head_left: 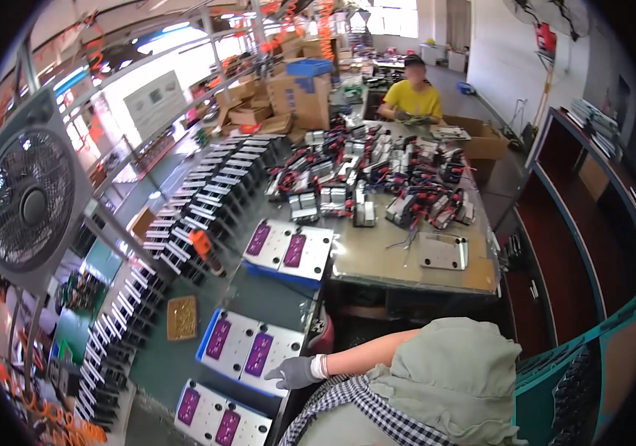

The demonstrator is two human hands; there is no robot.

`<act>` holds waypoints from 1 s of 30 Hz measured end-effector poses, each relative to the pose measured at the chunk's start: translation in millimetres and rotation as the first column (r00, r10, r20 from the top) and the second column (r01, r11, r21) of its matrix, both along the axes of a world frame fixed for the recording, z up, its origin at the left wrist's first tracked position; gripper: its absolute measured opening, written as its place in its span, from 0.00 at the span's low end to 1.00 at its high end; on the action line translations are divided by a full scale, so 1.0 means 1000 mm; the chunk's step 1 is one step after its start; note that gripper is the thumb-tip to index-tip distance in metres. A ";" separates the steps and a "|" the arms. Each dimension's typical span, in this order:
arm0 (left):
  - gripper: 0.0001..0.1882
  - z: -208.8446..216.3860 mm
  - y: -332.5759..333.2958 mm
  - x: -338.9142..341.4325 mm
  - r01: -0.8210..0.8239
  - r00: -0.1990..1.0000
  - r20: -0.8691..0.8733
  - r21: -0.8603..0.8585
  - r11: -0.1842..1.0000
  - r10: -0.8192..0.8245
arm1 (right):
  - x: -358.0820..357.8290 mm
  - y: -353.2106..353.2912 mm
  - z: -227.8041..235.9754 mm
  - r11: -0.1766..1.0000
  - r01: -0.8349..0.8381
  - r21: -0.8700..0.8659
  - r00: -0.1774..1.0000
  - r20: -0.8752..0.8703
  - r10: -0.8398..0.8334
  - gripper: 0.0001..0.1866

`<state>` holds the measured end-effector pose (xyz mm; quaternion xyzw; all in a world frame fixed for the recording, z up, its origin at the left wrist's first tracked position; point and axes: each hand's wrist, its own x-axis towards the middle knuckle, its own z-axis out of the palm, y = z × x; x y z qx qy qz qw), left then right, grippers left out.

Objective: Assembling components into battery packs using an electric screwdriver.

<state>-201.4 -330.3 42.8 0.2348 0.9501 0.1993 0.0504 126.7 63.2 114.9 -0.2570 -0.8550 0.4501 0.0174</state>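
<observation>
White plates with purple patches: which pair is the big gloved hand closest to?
The middle pair: the gloved hand is at its corner; the other pairs are farther.

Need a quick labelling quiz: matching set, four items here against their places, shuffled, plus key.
1. Near gloved hand
2. Grey fan
3. Blue bin
4. Small tan tray

A. Atop a cardboard box
B. At the middle white-plated fixture
C. Directly on the green bench
D. Far left of view

Pairs: 1-B, 2-D, 3-A, 4-C
</observation>
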 end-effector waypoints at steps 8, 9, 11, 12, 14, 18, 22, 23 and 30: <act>0.34 0.040 0.107 0.071 0.395 0.844 0.490 -0.289 0.872 -0.220 | 0.157 0.026 -0.005 0.932 0.360 -0.031 0.932 -0.043 -0.361 0.25; 0.34 0.040 0.112 0.076 0.428 0.828 0.506 -0.295 0.854 -0.240 | 0.171 0.028 -0.001 0.928 0.354 -0.119 0.933 -0.030 -0.360 0.25; 0.34 0.041 0.129 0.074 0.497 0.797 0.533 -0.310 0.811 -0.285 | 0.194 0.028 -0.020 0.839 0.489 -0.238 0.854 -0.066 -0.517 0.24; 0.34 0.042 0.140 0.072 0.528 0.780 0.545 -0.313 0.789 -0.306 | 0.204 0.030 -0.024 0.848 0.515 -0.122 0.844 -0.102 -0.527 0.24; 0.34 0.038 0.150 0.069 0.576 0.750 0.574 -0.322 0.752 -0.329 | 0.219 0.023 -0.015 0.827 0.562 -0.027 0.815 -0.154 -0.559 0.23; 0.34 0.023 0.172 0.053 0.653 0.689 0.627 -0.321 0.686 -0.363 | 0.243 0.027 -0.022 0.771 0.636 -0.011 0.758 -0.177 -0.628 0.23; 0.34 -0.010 0.182 0.023 0.710 0.630 0.683 -0.312 0.632 -0.370 | 0.248 0.028 -0.010 0.783 0.621 0.029 0.775 -0.169 -0.609 0.24; 0.34 -0.020 0.180 0.014 0.720 0.617 0.696 -0.311 0.621 -0.367 | 0.248 0.031 -0.009 0.788 0.615 0.030 0.779 -0.173 -0.602 0.24; 0.34 -0.086 0.140 -0.027 0.787 0.513 0.810 -0.312 0.532 -0.285 | 0.233 0.033 -0.017 0.832 0.554 0.037 0.815 -0.228 -0.533 0.24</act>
